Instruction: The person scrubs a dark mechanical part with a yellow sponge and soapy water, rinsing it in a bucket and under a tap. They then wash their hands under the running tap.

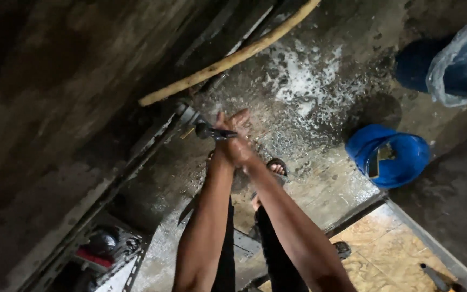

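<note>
Dark metal tool gripped in two clasped hands beside a long metal rail.

The short dark metal tool with a rounded head (207, 130) sticks out leftward from the hands, its tip just beside the end of the grey metal rail (136, 157) that runs diagonally along the rough concrete wall (44, 108). The left hand (224, 141) is clenched around the tool's handle, and the right hand (239, 135) is wrapped over it, fingers spread slightly at the top; whether the right hand touches the tool itself I cannot tell. A pale curved wooden stick (228, 58) lies above the hands on the wet, white-speckled concrete floor (304, 81). To the right sits a blue plastic bucket (393, 157), with a clear plastic bag (463, 65) further up. A sandalled foot (277, 167) shows below the hands.
</note>
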